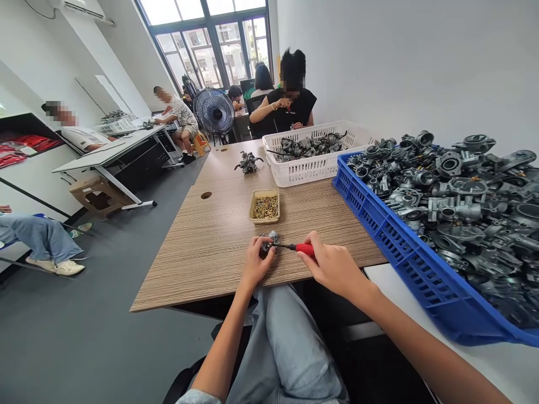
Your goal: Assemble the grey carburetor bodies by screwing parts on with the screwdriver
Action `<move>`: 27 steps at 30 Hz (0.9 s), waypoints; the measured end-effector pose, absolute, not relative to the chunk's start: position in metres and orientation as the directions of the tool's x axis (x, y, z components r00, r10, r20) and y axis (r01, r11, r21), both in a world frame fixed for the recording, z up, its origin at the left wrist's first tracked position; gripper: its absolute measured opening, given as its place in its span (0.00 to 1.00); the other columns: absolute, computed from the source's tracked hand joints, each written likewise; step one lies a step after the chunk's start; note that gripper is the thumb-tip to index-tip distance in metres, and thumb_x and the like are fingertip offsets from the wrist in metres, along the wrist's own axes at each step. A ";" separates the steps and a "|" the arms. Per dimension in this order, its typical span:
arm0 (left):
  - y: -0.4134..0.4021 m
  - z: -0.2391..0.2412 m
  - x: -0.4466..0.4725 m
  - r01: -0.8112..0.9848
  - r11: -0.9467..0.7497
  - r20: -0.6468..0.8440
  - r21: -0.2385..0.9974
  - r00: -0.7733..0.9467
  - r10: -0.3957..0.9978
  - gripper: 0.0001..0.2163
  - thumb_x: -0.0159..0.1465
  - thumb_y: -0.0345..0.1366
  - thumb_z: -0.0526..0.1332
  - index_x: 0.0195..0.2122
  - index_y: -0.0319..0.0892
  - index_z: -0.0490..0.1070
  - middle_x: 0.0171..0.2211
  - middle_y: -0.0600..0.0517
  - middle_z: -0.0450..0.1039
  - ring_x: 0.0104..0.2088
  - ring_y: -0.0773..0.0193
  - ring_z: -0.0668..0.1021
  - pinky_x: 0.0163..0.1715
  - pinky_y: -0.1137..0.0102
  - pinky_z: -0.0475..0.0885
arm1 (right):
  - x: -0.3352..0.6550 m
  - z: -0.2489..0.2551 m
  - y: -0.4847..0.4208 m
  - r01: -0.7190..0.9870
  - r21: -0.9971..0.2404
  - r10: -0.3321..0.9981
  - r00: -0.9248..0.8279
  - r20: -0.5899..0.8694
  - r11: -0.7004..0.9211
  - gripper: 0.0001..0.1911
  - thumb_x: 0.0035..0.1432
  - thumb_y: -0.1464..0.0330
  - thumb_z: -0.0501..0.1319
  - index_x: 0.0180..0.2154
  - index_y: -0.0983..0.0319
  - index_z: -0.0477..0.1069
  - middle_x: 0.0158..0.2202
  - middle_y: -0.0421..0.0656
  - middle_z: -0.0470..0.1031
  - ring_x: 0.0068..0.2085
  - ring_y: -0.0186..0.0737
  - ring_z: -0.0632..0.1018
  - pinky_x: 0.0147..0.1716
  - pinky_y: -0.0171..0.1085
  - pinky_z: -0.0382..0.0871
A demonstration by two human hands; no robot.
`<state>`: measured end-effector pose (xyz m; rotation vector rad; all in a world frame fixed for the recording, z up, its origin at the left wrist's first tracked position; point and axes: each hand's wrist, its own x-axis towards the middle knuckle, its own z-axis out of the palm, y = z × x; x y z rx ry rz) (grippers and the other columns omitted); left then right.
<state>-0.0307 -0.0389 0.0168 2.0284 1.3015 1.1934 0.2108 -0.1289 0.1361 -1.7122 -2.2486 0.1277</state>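
Note:
Near the front edge of the wooden table (189, 247), my left hand (255, 262) is closed around a small grey metal carburetor (273, 236), its fingers covering much of it. My right hand (332, 262) grips the red handle of a screwdriver (305, 248). The dark shaft points left, and its tip meets the carburetor; whether it sits in a screw is too small to tell. Just beyond my hands stands a small cream tray (251, 216) filled with tiny brass-coloured parts.
At right, a blue basket (391, 252) is heaped with metal carburetor bodies (455, 202). Behind it, a white basket (290, 177) holds more. Another carburetor (248, 162) lies farther back. A person in black (295, 106) works across the table; a fan (214, 111) stands behind.

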 end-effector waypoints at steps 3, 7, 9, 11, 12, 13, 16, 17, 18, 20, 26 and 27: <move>-0.038 0.016 -0.031 0.498 -0.451 0.419 0.740 0.183 0.889 0.07 0.72 0.37 0.63 0.49 0.46 0.77 0.49 0.47 0.75 0.48 0.57 0.79 0.46 0.64 0.76 | 0.209 0.134 -0.127 0.950 -0.196 0.958 -0.203 0.204 0.243 0.14 0.80 0.56 0.55 0.50 0.60 0.62 0.33 0.44 0.83 0.34 0.50 0.86 0.28 0.39 0.50; -0.038 0.014 -0.032 0.505 -0.451 0.419 0.736 0.183 0.889 0.07 0.73 0.37 0.62 0.49 0.46 0.77 0.48 0.47 0.75 0.47 0.57 0.79 0.47 0.63 0.76 | 0.209 0.131 -0.127 0.957 -0.204 0.965 -0.165 0.202 0.207 0.15 0.80 0.54 0.54 0.48 0.60 0.63 0.31 0.43 0.83 0.33 0.49 0.86 0.28 0.39 0.50; -0.038 0.014 -0.032 0.513 -0.458 0.429 0.726 0.183 0.884 0.07 0.73 0.37 0.62 0.49 0.46 0.77 0.48 0.47 0.76 0.48 0.57 0.79 0.48 0.63 0.76 | 0.211 0.132 -0.128 0.925 -0.280 0.956 -0.200 0.212 0.256 0.12 0.80 0.57 0.55 0.50 0.59 0.62 0.35 0.43 0.84 0.35 0.49 0.86 0.29 0.38 0.54; -0.038 0.014 -0.033 0.516 -0.469 0.441 0.717 0.185 0.878 0.06 0.73 0.36 0.62 0.49 0.46 0.77 0.48 0.47 0.76 0.49 0.56 0.79 0.49 0.62 0.75 | 0.213 0.133 -0.129 0.866 -0.369 0.936 -0.263 0.235 0.336 0.09 0.79 0.61 0.57 0.52 0.57 0.61 0.41 0.42 0.85 0.40 0.48 0.87 0.33 0.37 0.59; -0.038 0.014 -0.033 0.515 -0.471 0.443 0.716 0.186 0.877 0.06 0.73 0.36 0.62 0.48 0.47 0.77 0.48 0.47 0.76 0.49 0.56 0.79 0.50 0.62 0.75 | 0.214 0.133 -0.130 0.837 -0.402 0.924 -0.293 0.245 0.372 0.09 0.78 0.63 0.57 0.54 0.57 0.60 0.44 0.42 0.85 0.41 0.48 0.87 0.34 0.37 0.60; -0.038 0.014 -0.033 0.513 -0.471 0.443 0.717 0.187 0.877 0.06 0.73 0.36 0.62 0.48 0.47 0.77 0.48 0.47 0.76 0.50 0.56 0.79 0.51 0.61 0.75 | 0.214 0.134 -0.131 0.815 -0.423 0.915 -0.315 0.251 0.396 0.09 0.78 0.64 0.57 0.55 0.57 0.60 0.45 0.42 0.85 0.42 0.48 0.87 0.35 0.38 0.61; -0.038 0.014 -0.032 0.509 -0.468 0.439 0.722 0.185 0.879 0.06 0.73 0.35 0.61 0.49 0.46 0.77 0.48 0.47 0.76 0.50 0.55 0.79 0.52 0.60 0.75 | 0.214 0.135 -0.132 0.802 -0.430 0.909 -0.341 0.238 0.414 0.07 0.78 0.67 0.54 0.54 0.57 0.60 0.45 0.43 0.84 0.41 0.47 0.86 0.35 0.38 0.61; -0.038 0.014 -0.032 0.509 -0.466 0.436 0.724 0.185 0.881 0.07 0.73 0.35 0.61 0.49 0.46 0.77 0.48 0.46 0.76 0.49 0.55 0.79 0.52 0.60 0.75 | 0.214 0.135 -0.132 0.809 -0.423 0.912 -0.340 0.231 0.408 0.07 0.78 0.67 0.54 0.54 0.57 0.60 0.44 0.43 0.84 0.40 0.47 0.86 0.34 0.38 0.60; -0.038 0.014 -0.032 0.508 -0.464 0.435 0.726 0.184 0.881 0.07 0.73 0.35 0.61 0.49 0.46 0.77 0.48 0.46 0.76 0.49 0.55 0.79 0.52 0.60 0.75 | 0.213 0.135 -0.132 0.818 -0.413 0.916 -0.333 0.226 0.399 0.06 0.78 0.66 0.54 0.53 0.58 0.60 0.42 0.42 0.84 0.39 0.47 0.86 0.33 0.38 0.59; -0.038 0.014 -0.032 0.508 -0.465 0.438 0.725 0.181 0.881 0.06 0.73 0.35 0.61 0.48 0.46 0.77 0.48 0.46 0.76 0.49 0.56 0.79 0.51 0.60 0.75 | 0.211 0.135 -0.132 0.842 -0.388 0.925 -0.312 0.218 0.375 0.05 0.78 0.65 0.54 0.52 0.58 0.61 0.40 0.42 0.83 0.38 0.47 0.86 0.33 0.38 0.57; -0.037 0.013 -0.032 0.499 -0.467 0.441 0.730 0.177 0.880 0.06 0.74 0.36 0.61 0.48 0.46 0.77 0.47 0.46 0.76 0.48 0.56 0.79 0.49 0.61 0.75 | 0.208 0.134 -0.131 0.902 -0.295 0.941 -0.258 0.217 0.315 0.07 0.79 0.63 0.55 0.50 0.59 0.62 0.37 0.43 0.84 0.36 0.47 0.86 0.30 0.38 0.53; -0.037 0.013 -0.032 0.496 -0.466 0.440 0.733 0.178 0.880 0.06 0.74 0.36 0.61 0.48 0.45 0.77 0.47 0.47 0.76 0.47 0.56 0.79 0.49 0.62 0.75 | 0.208 0.133 -0.131 0.910 -0.281 0.943 -0.250 0.218 0.306 0.07 0.79 0.62 0.55 0.50 0.59 0.62 0.36 0.43 0.84 0.36 0.47 0.86 0.30 0.39 0.52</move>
